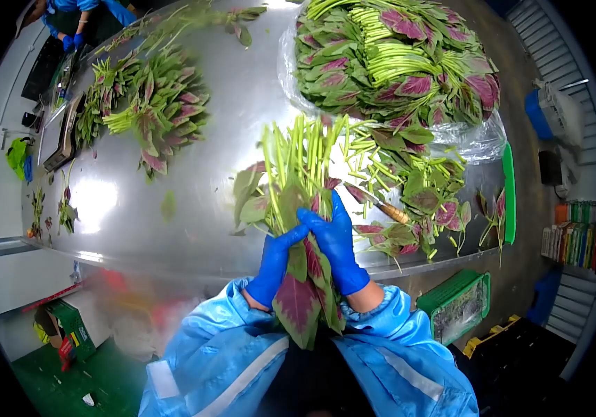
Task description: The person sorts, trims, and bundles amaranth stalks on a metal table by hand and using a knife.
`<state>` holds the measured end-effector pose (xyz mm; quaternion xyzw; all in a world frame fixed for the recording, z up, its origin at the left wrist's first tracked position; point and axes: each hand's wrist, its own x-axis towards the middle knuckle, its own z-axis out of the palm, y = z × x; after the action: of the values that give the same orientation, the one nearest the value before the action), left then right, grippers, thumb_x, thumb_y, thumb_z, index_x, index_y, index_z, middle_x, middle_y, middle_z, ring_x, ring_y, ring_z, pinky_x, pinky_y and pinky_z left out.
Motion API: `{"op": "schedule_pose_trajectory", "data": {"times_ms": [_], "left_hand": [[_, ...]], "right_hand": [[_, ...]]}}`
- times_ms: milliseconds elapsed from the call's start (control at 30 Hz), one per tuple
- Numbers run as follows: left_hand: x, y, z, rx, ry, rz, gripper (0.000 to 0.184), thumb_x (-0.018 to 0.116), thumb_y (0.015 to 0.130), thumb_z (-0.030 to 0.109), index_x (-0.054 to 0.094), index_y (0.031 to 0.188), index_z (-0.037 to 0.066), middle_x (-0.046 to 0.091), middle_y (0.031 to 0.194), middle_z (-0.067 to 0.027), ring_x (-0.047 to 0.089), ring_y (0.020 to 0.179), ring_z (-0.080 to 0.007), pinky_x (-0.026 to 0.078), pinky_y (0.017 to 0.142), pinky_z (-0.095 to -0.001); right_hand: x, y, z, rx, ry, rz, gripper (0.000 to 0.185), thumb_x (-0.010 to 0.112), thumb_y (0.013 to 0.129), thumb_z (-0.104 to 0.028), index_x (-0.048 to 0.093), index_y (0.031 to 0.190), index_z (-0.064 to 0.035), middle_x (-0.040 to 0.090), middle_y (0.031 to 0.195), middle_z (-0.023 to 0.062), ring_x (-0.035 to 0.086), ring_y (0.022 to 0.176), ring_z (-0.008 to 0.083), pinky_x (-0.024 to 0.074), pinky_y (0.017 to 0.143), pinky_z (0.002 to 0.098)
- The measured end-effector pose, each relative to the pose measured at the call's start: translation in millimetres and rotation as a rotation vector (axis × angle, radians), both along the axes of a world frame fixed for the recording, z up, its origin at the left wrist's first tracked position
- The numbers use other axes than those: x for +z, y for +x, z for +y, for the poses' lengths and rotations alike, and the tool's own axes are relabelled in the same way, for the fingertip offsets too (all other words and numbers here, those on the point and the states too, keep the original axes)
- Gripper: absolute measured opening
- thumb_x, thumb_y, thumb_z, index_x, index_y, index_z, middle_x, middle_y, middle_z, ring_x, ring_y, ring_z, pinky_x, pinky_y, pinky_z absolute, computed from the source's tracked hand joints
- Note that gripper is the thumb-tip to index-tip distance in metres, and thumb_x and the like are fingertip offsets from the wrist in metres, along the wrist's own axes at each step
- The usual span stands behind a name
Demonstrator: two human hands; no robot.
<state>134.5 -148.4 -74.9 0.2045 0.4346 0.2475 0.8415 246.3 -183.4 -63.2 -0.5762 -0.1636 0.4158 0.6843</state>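
Both of my blue-gloved hands are closed around a bunch of amaranth greens (296, 302) at the near edge of the metal table. The cut stems point away from me, and the green and purple leaves hang toward my body. My left hand (275, 260) grips the left side and my right hand (336, 243) the right, thumbs close together on top. A knife (390, 210) with a wooden handle lies just right of my right hand, among loose stem pieces and leaves (423, 198). Some of the bunch's middle is hidden by my fingers.
A big stack of amaranth (395, 62) on clear plastic fills the table's far right. Another pile (166, 104) lies at the left on the metal table (242, 90). A green crate (454, 306) stands below the right edge. A co-worker's blue-gloved hands (73, 42) appear far left.
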Motion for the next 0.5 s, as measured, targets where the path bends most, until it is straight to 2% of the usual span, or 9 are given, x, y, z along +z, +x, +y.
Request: {"op": "schedule_pose_trajectory", "data": {"times_ms": [33, 133, 167, 233, 267, 300, 333, 467, 500], "left_hand": [[3.7, 3.6, 2.0, 0.024, 0.091, 0.015, 0.045, 0.066, 0.083, 0.008, 0.054, 0.126, 0.001, 0.062, 0.116, -0.0084, 0.061, 0.101, -0.0187, 0.049, 0.087, -0.0296], [-39.9, -6.1, 23.8, -0.203, -0.054, -0.047, 0.042, 0.064, 0.084, 0.01, 0.054, 0.125, 0.002, 0.063, 0.113, -0.0068, 0.061, 0.098, -0.0171, 0.048, 0.088, -0.0301], [-49.0, -8.4, 33.9, -0.284, -0.108, -0.076, 0.042, 0.064, 0.085, 0.011, 0.055, 0.125, 0.002, 0.063, 0.113, -0.0064, 0.061, 0.098, -0.0166, 0.048, 0.089, -0.0302], [-33.8, -22.5, 47.0, -0.403, 0.042, 0.078, 0.042, 0.065, 0.084, 0.013, 0.056, 0.124, 0.002, 0.063, 0.113, -0.0053, 0.06, 0.099, -0.0156, 0.047, 0.091, -0.0303], [-27.1, -29.7, 67.6, -0.507, 0.171, 0.153, 0.042, 0.066, 0.084, 0.013, 0.056, 0.124, 0.003, 0.063, 0.113, -0.0053, 0.06, 0.099, -0.0159, 0.046, 0.091, -0.0305], [-17.6, -36.7, 84.5, -0.609, 0.3, 0.229, 0.043, 0.066, 0.083, 0.013, 0.057, 0.124, 0.003, 0.063, 0.112, -0.0053, 0.061, 0.099, -0.0162, 0.046, 0.092, -0.0307], [0.8, -43.4, 94.6, -0.624, 0.345, 0.214, 0.043, 0.067, 0.083, 0.012, 0.057, 0.124, 0.003, 0.063, 0.113, -0.0056, 0.06, 0.101, -0.0165, 0.046, 0.093, -0.0309], [80.6, -79.4, 129.4, -0.833, 0.373, 0.323, 0.042, 0.062, 0.085, 0.007, 0.055, 0.125, 0.001, 0.061, 0.118, -0.0086, 0.057, 0.11, -0.0187, 0.044, 0.097, -0.0307], [92.7, -91.0, 135.3, -0.926, 0.338, 0.39, 0.04, 0.059, 0.086, 0.006, 0.055, 0.126, -0.001, 0.061, 0.12, -0.0098, 0.055, 0.113, -0.0195, 0.043, 0.098, -0.0305]], "right_hand": [[-9.8, 4.4, 4.0, 0.044, -0.061, 0.027, 0.038, 0.067, 0.083, -0.01, 0.057, 0.118, -0.0004, 0.065, 0.099, 0.0072, 0.063, 0.085, 0.0141, 0.0503, 0.073, 0.0257], [-61.8, 13.5, 7.5, 0.178, -0.277, 0.198, 0.035, 0.066, 0.084, -0.01, 0.058, 0.117, -0.0006, 0.065, 0.098, 0.0066, 0.061, 0.08, 0.013, 0.0491, 0.07, 0.0254], [-62.7, 14.1, 8.7, 0.136, -0.247, 0.202, 0.035, 0.066, 0.084, -0.011, 0.058, 0.117, -0.0007, 0.065, 0.097, 0.0063, 0.061, 0.079, 0.0127, 0.0488, 0.069, 0.0255], [-28.0, -3.5, 14.6, 0.055, -0.206, 0.229, 0.036, 0.066, 0.084, -0.011, 0.057, 0.118, -0.0008, 0.065, 0.096, 0.0055, 0.06, 0.076, 0.0121, 0.0481, 0.067, 0.0259], [-40.4, -12.5, 21.0, 0.015, -0.07, 0.088, 0.041, 0.067, 0.085, -0.014, 0.054, 0.122, -0.0014, 0.065, 0.099, 0.0062, 0.061, 0.08, 0.0132, 0.0496, 0.071, 0.0262], [-21.6, -18.1, 26.6, 0.027, -0.043, 0.103, 0.057, 0.07, 0.085, -0.019, 0.045, 0.131, 0.0015, 0.059, 0.115, 0.0133, 0.059, 0.1, 0.0211, 0.0469, 0.087, 0.0315], [-1.9, -24.4, 30.9, 0.038, -0.073, -0.029, 0.065, 0.07, 0.084, -0.021, 0.039, 0.135, 0.0032, 0.052, 0.124, 0.0168, 0.052, 0.112, 0.025, 0.0407, 0.096, 0.0346], [12.6, -48.5, 17.2, 0.187, 0.051, -0.584, 0.082, 0.071, 0.083, -0.028, 0.025, 0.142, 0.0078, 0.034, 0.143, 0.024, 0.031, 0.135, 0.0328, 0.0247, 0.111, 0.0397], [29.3, -44.2, 6.7, 0.394, 0.064, -0.459, 0.081, 0.068, 0.086, -0.028, 0.022, 0.144, 0.0051, 0.034, 0.144, 0.0218, 0.034, 0.133, 0.0295, 0.0275, 0.109, 0.0389]]}}
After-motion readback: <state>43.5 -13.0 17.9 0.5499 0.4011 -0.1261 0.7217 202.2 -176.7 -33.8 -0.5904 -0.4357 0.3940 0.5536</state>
